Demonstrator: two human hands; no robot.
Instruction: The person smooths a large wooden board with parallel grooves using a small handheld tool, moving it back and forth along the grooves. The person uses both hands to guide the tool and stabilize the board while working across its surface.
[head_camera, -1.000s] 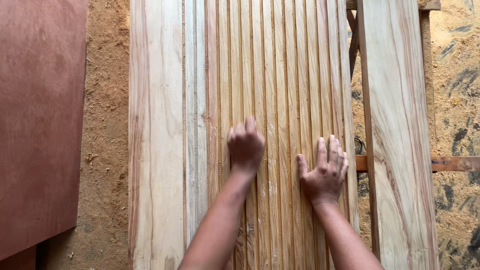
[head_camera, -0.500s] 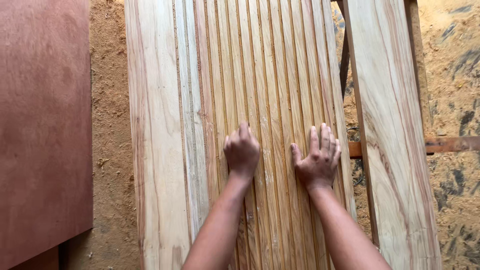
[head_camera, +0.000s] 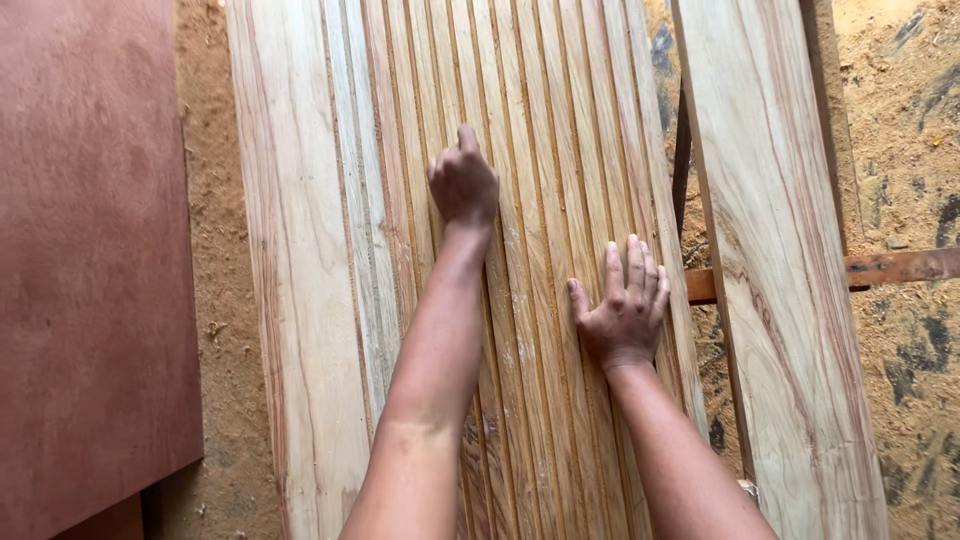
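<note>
Work piece: a row of narrow pale wooden strips (head_camera: 540, 200) laid edge to edge lengthwise, lying between two wider planks.
Left hand (head_camera: 463, 185): loosely curled, index finger extended onto a strip near the middle of the row; it grips nothing.
Right hand (head_camera: 625, 310): flat, fingers spread wide, palm pressed on the strips at the row's right edge; it holds nothing.
Change: the left hand has advanced up the strips since a second ago, while the right hand has stayed about level; the hands now stand staggered, so the work appears to be moving along the row.
Flanking stock: broad pale grained plank (head_camera: 300, 300) touching the strips on the left; second broad plank (head_camera: 780, 300) apart on the right.
Surroundings: reddish-brown flat board (head_camera: 90, 260) at far left; sawdust-covered floor (head_camera: 215, 330); rusty metal crossbar (head_camera: 900, 267) beneath.
</note>
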